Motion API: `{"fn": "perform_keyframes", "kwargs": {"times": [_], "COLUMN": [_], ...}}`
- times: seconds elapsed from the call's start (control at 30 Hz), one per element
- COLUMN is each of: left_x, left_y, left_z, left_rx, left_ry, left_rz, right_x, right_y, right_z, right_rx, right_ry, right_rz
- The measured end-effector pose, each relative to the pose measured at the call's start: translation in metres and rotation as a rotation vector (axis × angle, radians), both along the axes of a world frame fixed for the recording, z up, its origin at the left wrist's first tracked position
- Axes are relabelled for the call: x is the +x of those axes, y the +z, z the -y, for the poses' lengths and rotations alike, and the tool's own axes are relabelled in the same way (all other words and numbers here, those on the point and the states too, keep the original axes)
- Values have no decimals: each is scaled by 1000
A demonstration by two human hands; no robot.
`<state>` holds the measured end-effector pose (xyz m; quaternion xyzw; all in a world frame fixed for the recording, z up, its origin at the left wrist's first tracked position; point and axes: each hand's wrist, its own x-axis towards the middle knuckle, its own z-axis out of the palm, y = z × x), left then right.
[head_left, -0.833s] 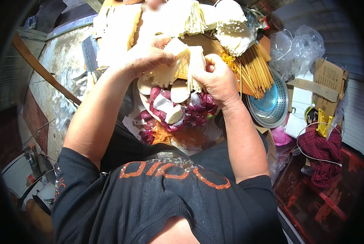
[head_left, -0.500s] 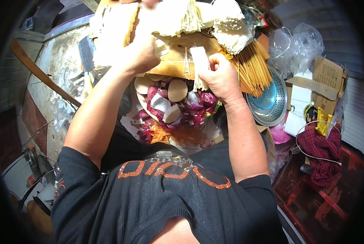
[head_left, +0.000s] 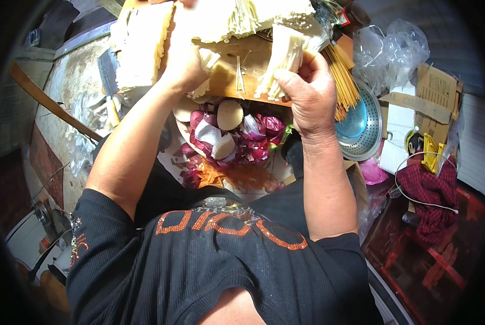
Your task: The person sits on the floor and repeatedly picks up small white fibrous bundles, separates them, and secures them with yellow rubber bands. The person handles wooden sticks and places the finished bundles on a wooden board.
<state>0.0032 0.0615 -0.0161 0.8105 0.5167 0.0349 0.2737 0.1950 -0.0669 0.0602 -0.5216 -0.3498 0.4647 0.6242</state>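
Observation:
My left hand (head_left: 182, 69), closed, grips a small clump of white enoki mushrooms (head_left: 208, 60) at the near left of the wooden board (head_left: 226, 81). On the right, my right hand (head_left: 312, 92) pinches a larger enoki bunch (head_left: 283, 51) between thumb and fingers, its strands fanned over the board. A few loose strands (head_left: 240, 76) lie between the hands. Behind them is a pile of enoki (head_left: 245, 19), washed out by sunlight. Pale flat sheets (head_left: 145, 46) are stacked left of my left hand.
Bamboo skewers (head_left: 341, 81) lie right of my right hand, over a metal colander (head_left: 370, 127). Below the board are red onion skins (head_left: 253, 146) and round beige pieces (head_left: 230, 115). A cleaver (head_left: 108, 73) is at far left; plastic bags (head_left: 391, 54) and cardboard (head_left: 435, 97) at right.
My right hand has lifted its enoki bunch up and to the right, and the bunch is now fanned wider. My left hand has shifted slightly left, still gripping its clump.

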Motion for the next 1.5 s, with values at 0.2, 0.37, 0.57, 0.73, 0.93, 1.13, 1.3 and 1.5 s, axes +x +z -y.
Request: {"fn": "perform_keyframes", "kwargs": {"times": [0.2,0.37,0.57,0.73,0.93,1.13,1.3,1.5], "left_x": [-2,6,13,27,24,18,21,14], "left_y": [4,14,27,35,20,41,49,51], "left_z": [13,16,35,55,50,47,60,54], "left_rx": [198,-8,-1062,-1147,-880,-919,-1026,-1255], "left_ry": [27,-16,-48,9,139,-89,-101,-144], "left_rz": [33,187,1197,1287,1164,768,762,802], "right_x": [-10,-15,-23,-28,-25,-5,-8,-1], "right_y": [-4,-9,-8,-13,-6,-16,-16,0], "right_z": [4,4,1,3,0,5,6,10], "right_rx": [-145,-211,-277,-328,-362,-264,-243,-207], "right_ry": [55,96,137,247,251,75,194,369], "right_rz": [82,85,-60,-188,-73,365,263,-68]}}
